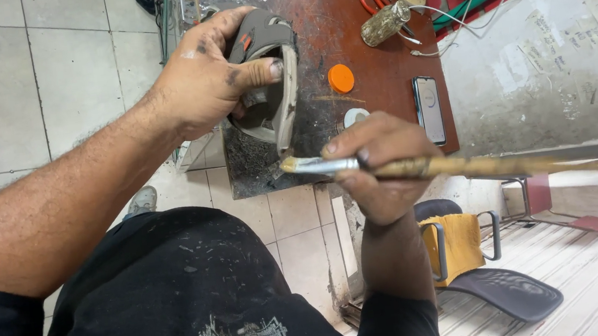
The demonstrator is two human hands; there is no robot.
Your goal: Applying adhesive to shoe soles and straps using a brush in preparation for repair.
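The left hand [201,82] is clamped round a grey sandal [267,75], thumb pressed on the sole's edge, holding it on its side above the near end of the stained counter [370,71]; its long axis runs away from the person, toe end nearest. It looks light and bendy, best gripped across the middle as it is now. The right hand's [381,174] grip is closed on a brush [417,166], which lies crosswise, bristles pointing left at the sole; an orange lid [341,78] and a phone [429,110] lie beyond.
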